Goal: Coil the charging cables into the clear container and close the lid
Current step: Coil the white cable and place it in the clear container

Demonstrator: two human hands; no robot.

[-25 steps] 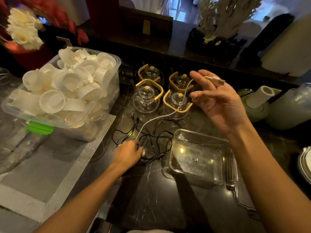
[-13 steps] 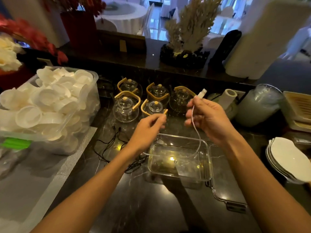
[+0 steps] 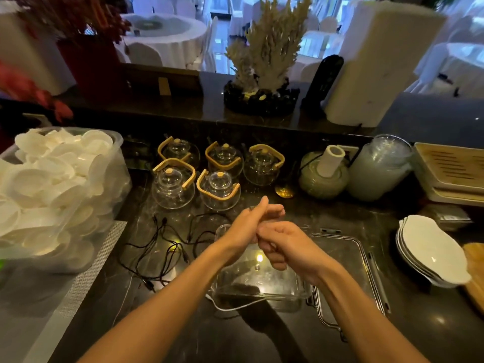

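The clear container stands on the dark marble counter in front of me, with its clear lid lying open flat on its right side. My left hand and my right hand meet just above the container. The left fingers are straight and held together; the right fingers are curled against the left palm. A white cable hangs in a loop past the container's near edge and runs up towards my hands, where its end is hidden. Several black cables lie tangled on the counter left of the container.
A large plastic bin of white cups sits at the left on a grey mat. Several glass teapots stand behind the cables. A green jar and a jug stand back right, stacked white plates at the right.
My hands have come together and dropped lower over the container. The white cable's plug, held up by the right hand before, is now hidden. The view has tilted up.
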